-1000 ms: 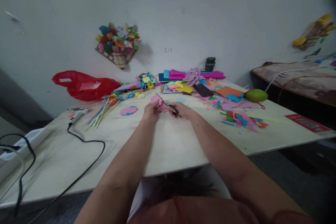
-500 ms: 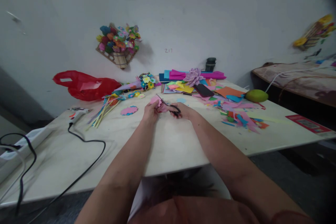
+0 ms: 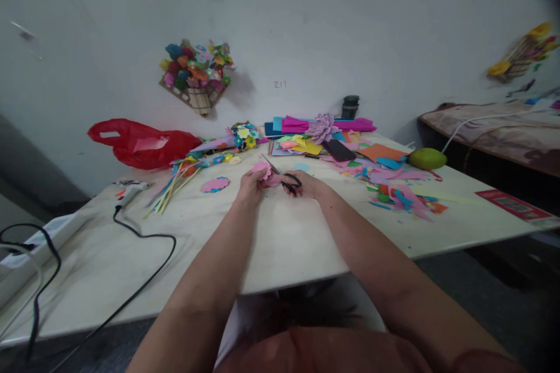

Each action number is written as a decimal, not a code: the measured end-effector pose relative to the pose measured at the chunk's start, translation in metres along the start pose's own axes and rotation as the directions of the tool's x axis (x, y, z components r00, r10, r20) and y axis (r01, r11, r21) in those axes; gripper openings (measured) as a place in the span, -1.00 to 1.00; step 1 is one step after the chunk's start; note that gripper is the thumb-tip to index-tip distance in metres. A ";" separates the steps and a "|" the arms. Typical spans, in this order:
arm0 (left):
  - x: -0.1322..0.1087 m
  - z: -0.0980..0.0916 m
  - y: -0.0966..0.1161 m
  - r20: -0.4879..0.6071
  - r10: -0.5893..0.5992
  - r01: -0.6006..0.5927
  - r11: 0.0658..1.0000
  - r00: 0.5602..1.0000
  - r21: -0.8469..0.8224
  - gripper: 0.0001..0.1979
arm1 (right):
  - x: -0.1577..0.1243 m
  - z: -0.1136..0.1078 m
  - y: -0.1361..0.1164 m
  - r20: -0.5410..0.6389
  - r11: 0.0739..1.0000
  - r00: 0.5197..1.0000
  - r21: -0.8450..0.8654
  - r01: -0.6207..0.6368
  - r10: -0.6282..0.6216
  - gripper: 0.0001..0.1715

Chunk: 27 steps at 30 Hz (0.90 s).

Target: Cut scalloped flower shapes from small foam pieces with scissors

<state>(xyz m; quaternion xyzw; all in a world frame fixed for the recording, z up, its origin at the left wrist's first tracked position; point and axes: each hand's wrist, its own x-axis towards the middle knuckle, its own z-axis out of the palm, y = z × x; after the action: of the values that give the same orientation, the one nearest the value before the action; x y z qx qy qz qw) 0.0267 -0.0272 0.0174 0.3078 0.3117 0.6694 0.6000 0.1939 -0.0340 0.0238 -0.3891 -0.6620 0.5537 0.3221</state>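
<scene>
My left hand (image 3: 251,185) is closed on a piece of pink paper (image 3: 261,170) with a scalloped edge, held just above the table. In my right hand (image 3: 306,185) is a pair of black-handled scissors (image 3: 292,182), fingers through the loops. The blades point up and left and lie against the pink paper. Left of my hands, a pink scalloped disc with blue edging (image 3: 215,185) rests flat on the table. A small light-blue paper piece (image 3: 301,167) lies just behind my right hand.
Paper scraps (image 3: 409,195) and a green-yellow fruit-like object (image 3: 427,158) are at right. A phone-like black slab (image 3: 339,150) and purple flower (image 3: 322,128) sit at the back. Leftward are a red bag (image 3: 166,148), yellow sticks (image 3: 172,193), a corded glue gun (image 3: 131,191) and a power strip (image 3: 48,239).
The scissors have opened wider, their handle loops spreading apart. Both hands stay in nearly the same place, with the pink paper shifted only slightly.
</scene>
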 end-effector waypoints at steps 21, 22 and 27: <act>0.002 -0.001 -0.002 0.016 0.003 -0.003 1.000 1.000 0.006 -0.89 | 0.003 0.002 0.002 -0.016 1.000 1.000 0.029 -0.005 0.005 -0.76; 0.002 -0.001 -0.002 0.015 0.002 -0.002 1.000 1.000 0.008 -0.90 | 0.002 0.002 0.002 -0.014 0.999 1.000 0.032 -0.002 0.003 -0.76; 0.003 -0.001 -0.002 0.019 -0.001 0.001 1.000 1.000 0.012 -0.91 | 0.002 0.002 0.002 -0.009 0.999 1.000 0.031 0.009 -0.009 -0.74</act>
<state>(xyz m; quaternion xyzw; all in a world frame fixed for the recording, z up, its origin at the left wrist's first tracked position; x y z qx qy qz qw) 0.0266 -0.0243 0.0151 0.3179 0.3102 0.6642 0.6013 0.1918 -0.0326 0.0216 -0.3837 -0.6536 0.5607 0.3336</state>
